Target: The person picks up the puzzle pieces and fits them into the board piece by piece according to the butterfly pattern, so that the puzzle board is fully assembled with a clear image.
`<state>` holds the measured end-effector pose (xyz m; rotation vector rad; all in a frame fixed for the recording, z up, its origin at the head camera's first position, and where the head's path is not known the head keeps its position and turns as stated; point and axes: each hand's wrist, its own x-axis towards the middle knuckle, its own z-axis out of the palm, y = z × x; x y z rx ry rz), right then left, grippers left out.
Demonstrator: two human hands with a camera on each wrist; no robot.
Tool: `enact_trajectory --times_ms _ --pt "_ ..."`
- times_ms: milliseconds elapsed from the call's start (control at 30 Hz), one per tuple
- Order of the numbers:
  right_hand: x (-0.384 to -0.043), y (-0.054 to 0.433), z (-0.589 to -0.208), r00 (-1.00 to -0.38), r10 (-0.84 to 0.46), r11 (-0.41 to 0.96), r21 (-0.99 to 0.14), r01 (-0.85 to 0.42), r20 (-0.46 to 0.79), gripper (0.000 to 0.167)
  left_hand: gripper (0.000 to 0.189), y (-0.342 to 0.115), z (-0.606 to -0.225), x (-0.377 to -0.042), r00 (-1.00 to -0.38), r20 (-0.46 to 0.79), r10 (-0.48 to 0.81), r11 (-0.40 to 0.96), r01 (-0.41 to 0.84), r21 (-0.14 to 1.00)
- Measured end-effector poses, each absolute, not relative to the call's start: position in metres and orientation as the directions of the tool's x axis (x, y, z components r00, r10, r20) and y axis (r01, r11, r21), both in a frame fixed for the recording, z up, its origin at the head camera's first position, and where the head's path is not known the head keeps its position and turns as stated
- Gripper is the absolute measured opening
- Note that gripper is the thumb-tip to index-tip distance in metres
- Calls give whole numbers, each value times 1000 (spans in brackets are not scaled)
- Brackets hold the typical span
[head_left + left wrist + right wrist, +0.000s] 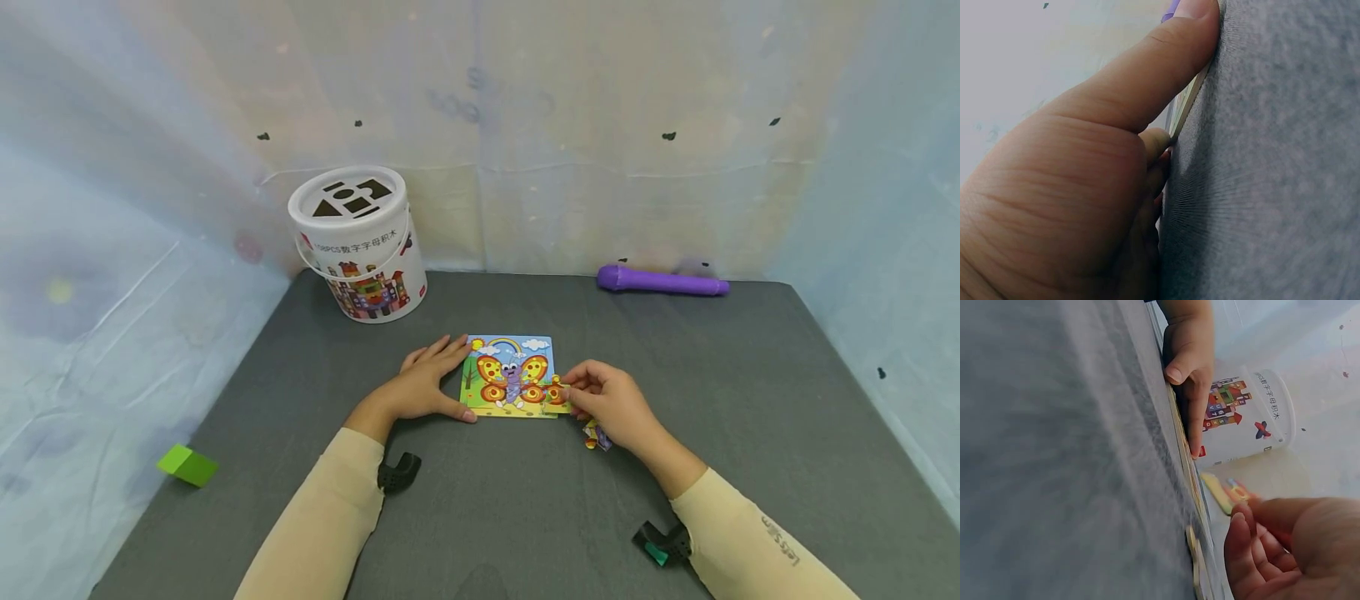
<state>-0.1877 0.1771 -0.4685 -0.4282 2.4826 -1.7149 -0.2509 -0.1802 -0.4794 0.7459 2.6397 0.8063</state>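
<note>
A square butterfly jigsaw puzzle (pixel 504 350) lies flat in the middle of the table, with blue sky and a rainbow along its top. Along its left side rests my left hand (pixel 422 390), fingers stretched toward the upper corner and thumb at the lower edge. My right hand (pixel 617 407) pinches a puzzle piece (pixel 556 400) between thumb and fingertips, at the lower right of the picture. The right wrist view shows this yellow and orange piece (pixel 1217 492) held up off the table. Loose puzzle pieces (pixel 597 436) lie under the right hand, partly hidden by it.
A white block bucket (pixel 375 267) with a shape-cutout lid stands at the back left. A purple stick-shaped object (pixel 663 281) lies along the back edge on the right. A green block (pixel 187 465) sits by the table's left edge. Pale sheets hang behind and beside the table.
</note>
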Motion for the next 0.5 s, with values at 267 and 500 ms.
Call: enact_trajectory --times_ms 267,500 --pt "-202 159 -467 -965 -258 461 -871 -170 52 16 128 -181 -479 -250 -827 -113 551 712 395 580" --pt "-196 158 -466 -924 -336 637 -678 -367 184 24 127 -180 -478 -249 -829 -118 547 717 390 578"
